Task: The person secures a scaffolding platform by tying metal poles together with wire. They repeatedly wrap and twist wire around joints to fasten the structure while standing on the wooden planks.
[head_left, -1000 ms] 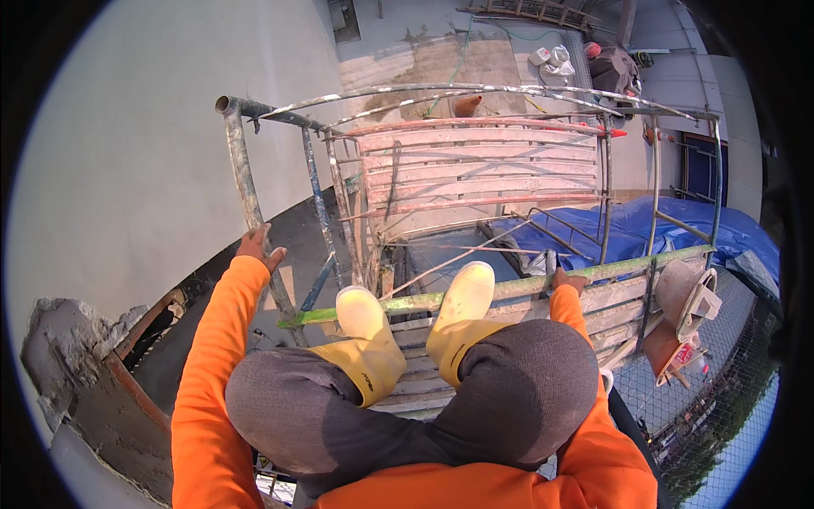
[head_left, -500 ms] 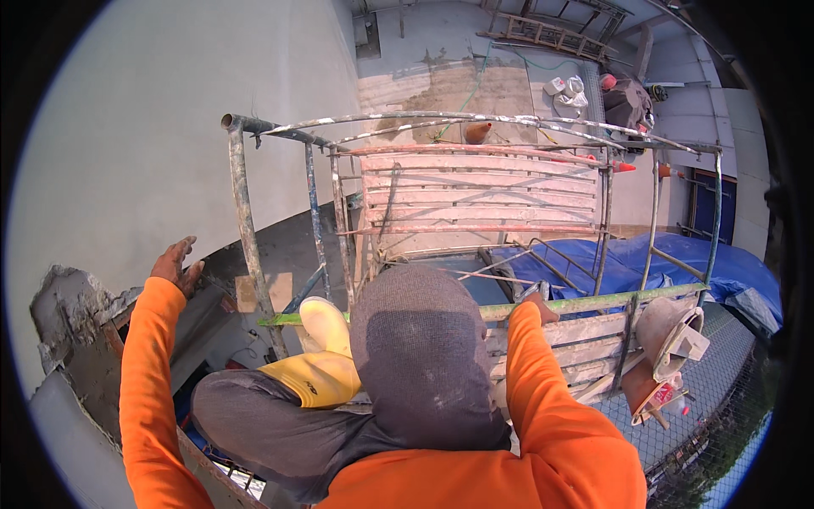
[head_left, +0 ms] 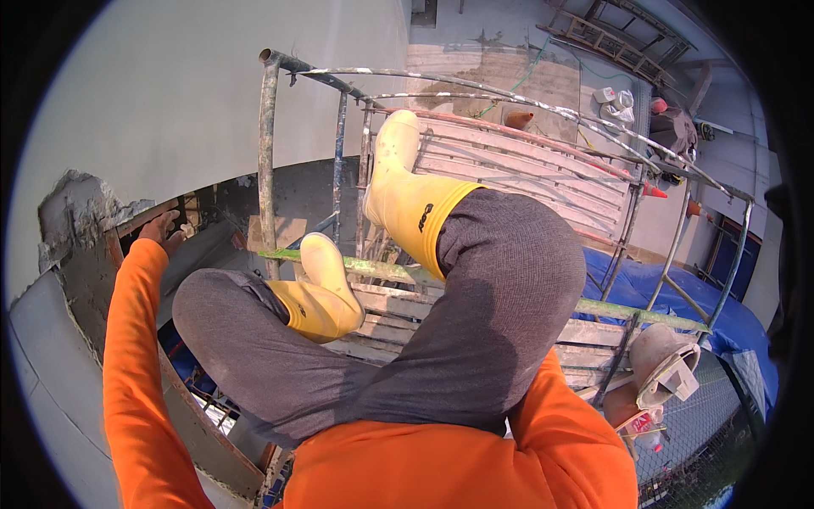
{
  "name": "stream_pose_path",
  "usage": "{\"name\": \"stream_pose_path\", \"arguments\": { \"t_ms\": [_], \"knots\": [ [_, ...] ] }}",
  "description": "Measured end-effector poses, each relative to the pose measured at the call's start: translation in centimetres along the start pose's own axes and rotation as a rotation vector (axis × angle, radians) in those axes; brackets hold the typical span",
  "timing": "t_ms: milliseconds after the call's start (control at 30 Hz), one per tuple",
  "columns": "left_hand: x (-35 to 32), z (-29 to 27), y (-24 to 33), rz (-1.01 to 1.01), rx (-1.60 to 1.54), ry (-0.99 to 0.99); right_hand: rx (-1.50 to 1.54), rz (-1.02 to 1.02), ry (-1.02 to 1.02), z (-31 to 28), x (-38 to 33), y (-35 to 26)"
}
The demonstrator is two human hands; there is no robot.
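My left hand (head_left: 163, 231) reaches out beside the broken wall edge (head_left: 80, 222), with its fingers stretched apart and nothing in them. Whether the fingertips touch the edge of the opening I cannot tell. My right hand is hidden behind my raised right thigh; only its orange sleeve (head_left: 564, 416) shows. Both my feet wear yellow rubber boots. The right boot (head_left: 407, 191) is lifted over the green scaffold rail (head_left: 386, 270), near the upright tubes. The left boot (head_left: 322, 293) rests lower, by the slatted platform (head_left: 394, 305).
Paint-spotted scaffold tubes (head_left: 268, 161) stand ahead, with a lower slatted deck (head_left: 526, 174) beyond them. A dirty bucket (head_left: 657, 360) sits at the platform's right end. Blue tarpaulin (head_left: 653, 284) lies to the right. Far below are an orange cone (head_left: 518, 120) and ladders (head_left: 606, 42).
My right leg has swung up and forward, its boot coming into full view. My left hand has lowered toward the broken wall edge. My right hand has gone from the rail area out of sight.
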State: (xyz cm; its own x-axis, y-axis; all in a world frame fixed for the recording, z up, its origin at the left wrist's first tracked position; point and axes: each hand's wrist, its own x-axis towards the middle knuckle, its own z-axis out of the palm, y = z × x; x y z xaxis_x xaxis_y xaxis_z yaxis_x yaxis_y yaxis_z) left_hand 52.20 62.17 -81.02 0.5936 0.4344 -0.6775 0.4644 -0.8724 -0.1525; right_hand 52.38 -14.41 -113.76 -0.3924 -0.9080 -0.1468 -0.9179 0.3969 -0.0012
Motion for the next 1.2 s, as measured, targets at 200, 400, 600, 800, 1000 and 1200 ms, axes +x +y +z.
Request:
{"name": "stream_pose_path", "arguments": {
  "t_ms": [200, 400, 600, 800, 1000, 1200],
  "knots": [
    [5.1, 1.0, 5.0, 0.114, -0.094, 0.154, 0.074, 0.112, 0.031, 3.7, 2.2, 0.9],
    [10.5, 3.5, 9.9, 0.186, -0.027, 0.108, 0.109, 0.098, -0.058, 4.0, 2.3, 1.2],
    [16.6, 5.3, 11.8, 0.112, 0.138, -0.014, 0.069, 0.092, -0.098, 1.8, 0.4, 0.6],
    [27.3, 8.4, 12.1, -0.009, -0.108, 0.105, 0.049, -0.002, 0.003, 2.7, 1.0, 1.1],
    [36.6, 14.0, 12.2, -0.347, -0.537, -0.007, 0.012, -0.052, 0.072, 3.8, 2.1, 1.4],
    [37.4, 17.9, 9.2, -0.265, -0.561, 0.120, -0.128, -0.039, 0.140, 3.8, 1.5, 0.9]
  ]
}}
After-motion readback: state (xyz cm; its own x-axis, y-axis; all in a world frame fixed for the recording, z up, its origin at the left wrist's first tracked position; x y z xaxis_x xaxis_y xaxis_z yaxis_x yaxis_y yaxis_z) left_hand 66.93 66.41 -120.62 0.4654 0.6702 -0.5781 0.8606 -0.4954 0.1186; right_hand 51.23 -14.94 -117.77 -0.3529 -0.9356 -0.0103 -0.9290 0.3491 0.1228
